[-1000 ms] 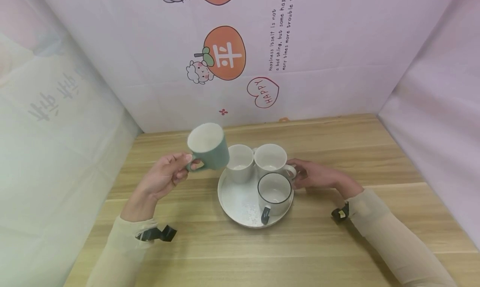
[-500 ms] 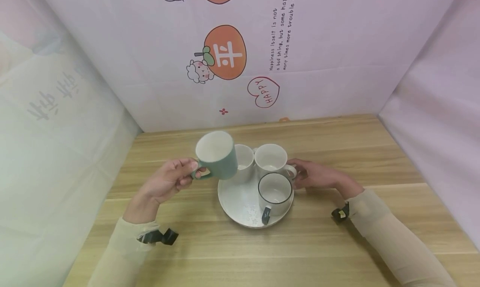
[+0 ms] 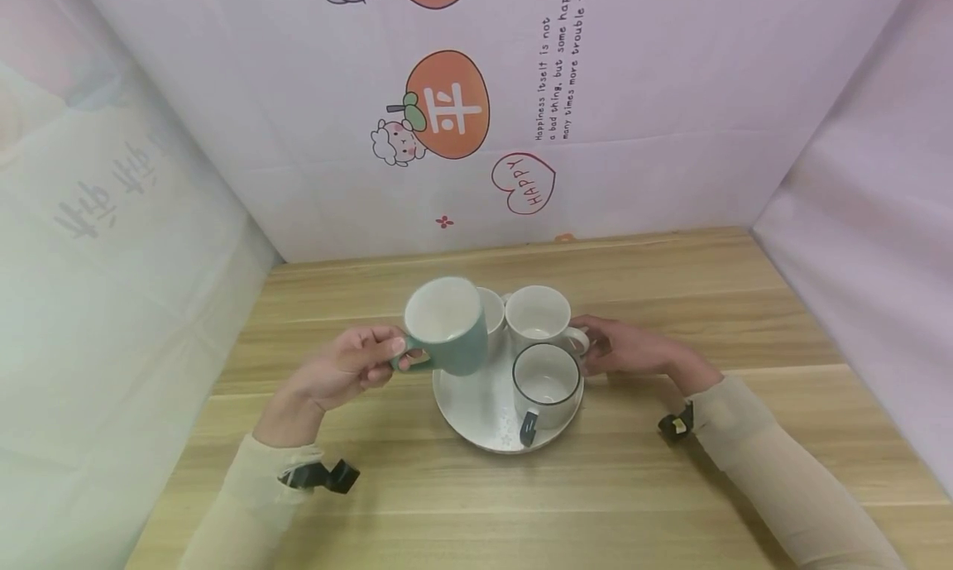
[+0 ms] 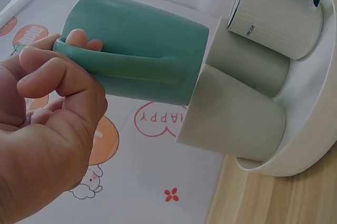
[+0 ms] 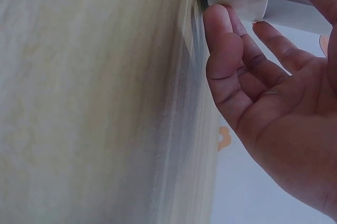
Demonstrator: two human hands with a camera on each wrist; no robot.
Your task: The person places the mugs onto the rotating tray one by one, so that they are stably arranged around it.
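My left hand (image 3: 353,365) pinches the handle of a teal mug (image 3: 460,351) between thumb and fingers. The mug, white inside, hangs tilted above the left side of a round white tray (image 3: 476,425). Two plain white mugs stand on the tray's far side; the teal mug partly covers the left one (image 3: 493,313), and the right one (image 3: 538,309) shows its handle. In front of them stands a white mug with a dark rim (image 3: 558,413) and dark handle. With loosely bent fingers, my right hand (image 3: 629,347) touches the tray's right side, seen close in the right wrist view.
The wooden table (image 3: 462,512) runs back to a white printed cloth (image 3: 633,156). Cloth walls also stand at the left (image 3: 134,305) and right (image 3: 871,247). A dark wrist mount (image 3: 320,476) juts out from the left sleeve.
My left hand has moved the teal mug rightward and down, toward me, so it now covers much of the left white mug. My right hand and the tray have stayed in place.
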